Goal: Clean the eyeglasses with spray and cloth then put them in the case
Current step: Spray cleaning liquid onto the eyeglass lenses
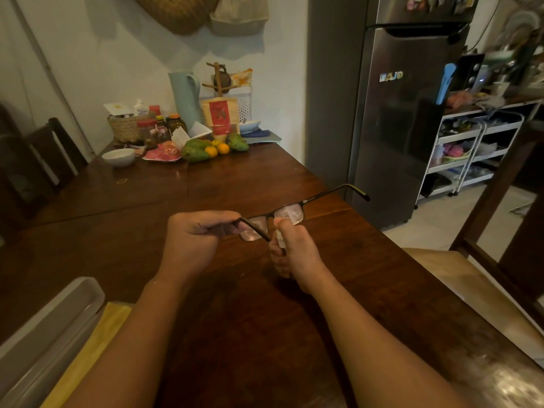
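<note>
- Black-rimmed rectangular eyeglasses (290,213): held in the air over the dark brown wooden table (235,178), between the two hands; they touch neither the table nor any case.
- Long axis: the lens front runs from lower left to upper right. One temple is unfolded and points away toward the refrigerator; the near temple disappears into the left hand.
- Left hand (194,237): fingers curled into a fist round the near temple, gripping the frame at its end. The lenses lie just to the right of its knuckles.
- Right hand (294,257): fingers wrapped round a small pale spray bottle (281,241), which is mostly hidden in the palm. The thumb presses on top, just beside the farther lens. Which way the nozzle faces cannot be told.
- Governing relation: the lenses sit just above and beyond the right thumb, so the right hand is the nearer one. The step in hand looks like spraying; wiping and casing appear not yet done.
- Yellow cloth (97,334): at the near left, nearer the left arm, beside a pale grey rounded object (44,328). Whether that object is the case cannot be told.
- Writing: coloured letter magnets (391,76) on the steel-grey refrigerator (397,142) read roughly "BAJO". Print on the red-labelled brown pouch (219,114) is too small to read.
</note>
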A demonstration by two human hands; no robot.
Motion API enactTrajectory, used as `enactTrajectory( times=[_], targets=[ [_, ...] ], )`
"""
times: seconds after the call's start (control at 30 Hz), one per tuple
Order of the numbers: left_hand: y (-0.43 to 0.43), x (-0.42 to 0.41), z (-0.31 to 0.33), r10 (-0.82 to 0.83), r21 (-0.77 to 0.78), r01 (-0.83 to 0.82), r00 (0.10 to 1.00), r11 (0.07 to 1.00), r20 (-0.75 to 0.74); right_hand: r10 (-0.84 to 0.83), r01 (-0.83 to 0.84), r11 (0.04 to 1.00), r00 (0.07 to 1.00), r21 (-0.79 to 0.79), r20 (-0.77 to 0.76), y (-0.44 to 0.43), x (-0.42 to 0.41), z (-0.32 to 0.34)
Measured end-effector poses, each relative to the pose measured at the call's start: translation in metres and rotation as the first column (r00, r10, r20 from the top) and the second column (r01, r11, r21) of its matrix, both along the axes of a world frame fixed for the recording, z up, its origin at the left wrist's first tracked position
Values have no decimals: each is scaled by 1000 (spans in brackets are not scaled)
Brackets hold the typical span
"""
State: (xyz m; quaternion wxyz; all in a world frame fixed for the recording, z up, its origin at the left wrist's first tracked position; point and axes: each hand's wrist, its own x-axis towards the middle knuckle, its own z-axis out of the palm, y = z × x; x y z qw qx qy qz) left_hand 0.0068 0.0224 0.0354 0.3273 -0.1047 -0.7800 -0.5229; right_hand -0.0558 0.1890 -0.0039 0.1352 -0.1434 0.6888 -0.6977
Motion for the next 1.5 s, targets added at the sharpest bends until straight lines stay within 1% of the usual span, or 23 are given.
enactTrajectory(
  times=[0.13,0.3,0.4,0.47,0.53,0.63,0.7,0.8,0.9,1.03,1.13,1.2,1.27,1.37,1.5],
  targets=[
    [1,-1,-4,-1,-48,1,1000,999,-14,1,-2,1000,1000,21,23,-3,0,-1],
    [1,0,-5,8,-44,-9,1000,999,-21,-27,28,998,999,56,-21,-6,1,-2],
    [4,2,-3,12,-38,-13,1000,999,-27,-47,46,996,999,79,10,-6,1,0],
    [5,3,-2,7,-44,-8,1000,999,-25,-35,32,999,998,40,61,-5,0,0],
    [5,4,-1,-3,-38,2,1000,999,-14,-16,17,1000,997,-15,72,-2,-2,-1],
    [3,6,0,18,-13,-18,1000,1000,2,-13,14,996,1000,-85,13,2,-3,-4],
    [1,7,1,26,12,-26,1000,1000,9,-16,11,995,998,-96,-54,4,-4,-7],
    [-6,7,3,36,41,-36,999,998,19,-15,7,998,990,-59,-140,11,-7,-9],
    [-14,12,10,101,31,-101,995,994,-4,6,-1,1000,977,22,-212,18,-12,-11],
    [-33,21,23,214,-30,-216,975,976,-65,51,-22,991,974,129,-222,17,-14,-13],
    [-48,35,34,292,-151,-311,947,938,-134,121,-95,985,975,147,-184,16,-15,-12],
    [-60,46,42,332,-222,-365,927,904,-173,142,-113,979,976,171,-168,17,-17,-12],
    [-70,58,51,331,-280,-380,921,882,-207,139,-102,977,971,190,-196,19,-18,-12],
    [-84,81,66,333,-317,-384,920,867,-204,102,-64,984,966,164,-239,23,-19,-14],
    [-105,119,80,324,-351,-381,922,856,-210,50,-18,988,977,151,-209,23,-22,-16]
  ],
)
